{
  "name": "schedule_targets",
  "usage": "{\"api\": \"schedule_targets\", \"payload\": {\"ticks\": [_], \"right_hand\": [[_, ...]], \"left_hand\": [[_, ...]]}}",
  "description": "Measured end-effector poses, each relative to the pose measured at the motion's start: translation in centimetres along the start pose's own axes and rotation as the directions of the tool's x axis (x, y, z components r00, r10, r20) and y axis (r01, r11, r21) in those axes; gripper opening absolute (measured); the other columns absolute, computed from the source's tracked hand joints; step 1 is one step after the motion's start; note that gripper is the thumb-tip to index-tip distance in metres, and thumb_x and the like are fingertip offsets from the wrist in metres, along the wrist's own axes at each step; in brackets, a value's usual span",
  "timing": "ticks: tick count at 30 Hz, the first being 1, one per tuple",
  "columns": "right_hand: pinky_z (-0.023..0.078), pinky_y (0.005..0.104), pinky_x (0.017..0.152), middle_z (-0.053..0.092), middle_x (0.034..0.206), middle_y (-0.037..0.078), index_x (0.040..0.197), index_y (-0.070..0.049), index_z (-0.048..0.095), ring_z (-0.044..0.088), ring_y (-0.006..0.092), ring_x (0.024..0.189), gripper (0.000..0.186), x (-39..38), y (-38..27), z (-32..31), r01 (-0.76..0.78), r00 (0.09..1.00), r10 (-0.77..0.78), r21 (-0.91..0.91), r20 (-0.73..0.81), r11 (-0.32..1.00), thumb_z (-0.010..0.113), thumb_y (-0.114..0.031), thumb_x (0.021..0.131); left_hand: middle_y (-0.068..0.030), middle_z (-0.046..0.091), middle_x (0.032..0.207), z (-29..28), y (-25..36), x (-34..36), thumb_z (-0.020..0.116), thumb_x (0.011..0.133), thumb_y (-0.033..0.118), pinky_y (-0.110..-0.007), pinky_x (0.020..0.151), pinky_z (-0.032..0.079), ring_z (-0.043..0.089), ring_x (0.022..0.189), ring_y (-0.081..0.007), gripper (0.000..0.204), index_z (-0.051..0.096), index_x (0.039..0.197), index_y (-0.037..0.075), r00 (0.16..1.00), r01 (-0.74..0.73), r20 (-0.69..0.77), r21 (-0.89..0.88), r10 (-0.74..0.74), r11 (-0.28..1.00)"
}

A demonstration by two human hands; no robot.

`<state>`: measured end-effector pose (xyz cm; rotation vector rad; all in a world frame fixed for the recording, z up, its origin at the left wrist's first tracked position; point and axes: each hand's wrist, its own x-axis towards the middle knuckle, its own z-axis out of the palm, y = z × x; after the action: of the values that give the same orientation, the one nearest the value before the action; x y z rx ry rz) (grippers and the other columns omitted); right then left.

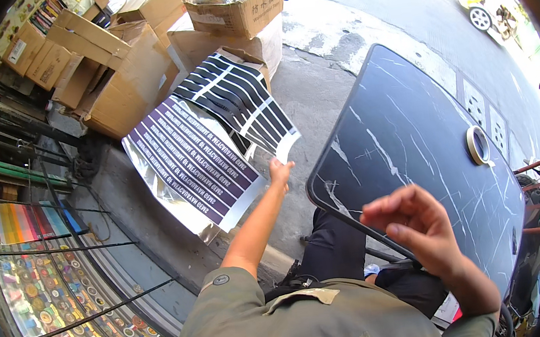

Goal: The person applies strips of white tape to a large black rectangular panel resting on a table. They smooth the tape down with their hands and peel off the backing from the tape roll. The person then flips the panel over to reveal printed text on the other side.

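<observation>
My left hand (pixel 279 175) reaches out over the ground and pinches the white edge of a printed sheet with black and white stripes (pixel 235 92). Beside it hangs a shiny sheet with dark purple lettered strips (pixel 196 160), whose right edge comes close to the same hand. Whether my fingers also grip this second sheet, I cannot tell. My right hand (pixel 416 225) is raised over the near edge of a black marble-patterned table (pixel 404 120). Its fingers are loosely bent, the thumb stands apart, and nothing is in it.
A roll of tape (pixel 478 145) stands on the table's far right part. Several cardboard boxes (pixel 130 84) are piled at the back left, and an open carton (pixel 235 9) holds a plastic-wrapped bundle. On the left is a display case (pixel 80 310) of colourful patches behind dark bars.
</observation>
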<state>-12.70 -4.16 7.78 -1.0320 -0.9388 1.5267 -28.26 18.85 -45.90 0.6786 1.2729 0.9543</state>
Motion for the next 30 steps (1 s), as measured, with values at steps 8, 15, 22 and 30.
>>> {"api": "schedule_targets", "payload": {"ticks": [8, 15, 22, 30], "right_hand": [[0.058, 0.0348, 0.090, 0.070, 0.120, 0.016, 0.105, -0.002, 0.070, 0.071, 0.0215, 0.106, 0.020, -11.5, 0.4, -1.4, 0.057, 0.982, -0.155, -0.616, -0.107, 0.786, 0.065, 0.011, 0.090], [0.049, 0.0454, 0.104, 0.072, 0.117, 0.011, 0.105, -0.007, 0.073, 0.069, 0.0291, 0.110, 0.024, -16.1, 2.7, -5.0, 0.114, 0.953, -0.302, -0.870, -0.041, 0.480, 0.074, 0.004, 0.084], [0.030, 0.0560, 0.120, 0.054, 0.144, 0.012, 0.125, -0.013, 0.066, 0.049, 0.0347, 0.139, 0.053, -14.6, 5.1, -8.3, -0.041, 0.936, -0.341, -0.990, -0.086, 0.137, 0.086, -0.023, 0.077], [0.031, 0.0597, 0.119, 0.053, 0.145, 0.012, 0.125, -0.014, 0.064, 0.048, 0.0373, 0.140, 0.066, -14.3, 5.6, -8.2, -0.094, 0.942, -0.310, -0.989, -0.127, 0.118, 0.092, -0.023, 0.066]], "left_hand": [[-0.0200, 0.010, 0.169, -9.4, -5.2, -4.7, 0.093, 0.066, 0.059, -0.060, 0.120, 0.028, 0.028, 0.151, -0.0449, 0.141, 0.006, 0.164, 0.006, 0.819, 0.268, -0.227, -0.661, -0.527, 0.701], [-0.0138, 0.061, 0.128, -9.3, 1.6, -6.3, 0.074, 0.083, 0.007, -0.061, 0.112, 0.041, 0.056, 0.132, -0.0333, 0.044, 0.061, 0.125, 0.003, 0.860, 0.473, 0.079, -0.495, -0.504, 0.729], [-0.0179, 0.068, 0.122, -5.7, 6.2, 5.9, 0.088, 0.074, 0.031, -0.049, 0.093, 0.052, 0.067, 0.108, -0.0321, 0.075, 0.058, 0.133, -0.005, 0.974, 0.226, -0.020, 0.128, -0.226, 0.966], [-0.0175, 0.070, 0.117, -3.2, 4.9, 7.9, 0.089, 0.062, -0.003, -0.045, 0.090, 0.057, 0.070, 0.104, -0.0347, 0.070, 0.059, 0.126, -0.002, 0.903, 0.001, -0.430, 0.061, 0.026, 0.998]]}}
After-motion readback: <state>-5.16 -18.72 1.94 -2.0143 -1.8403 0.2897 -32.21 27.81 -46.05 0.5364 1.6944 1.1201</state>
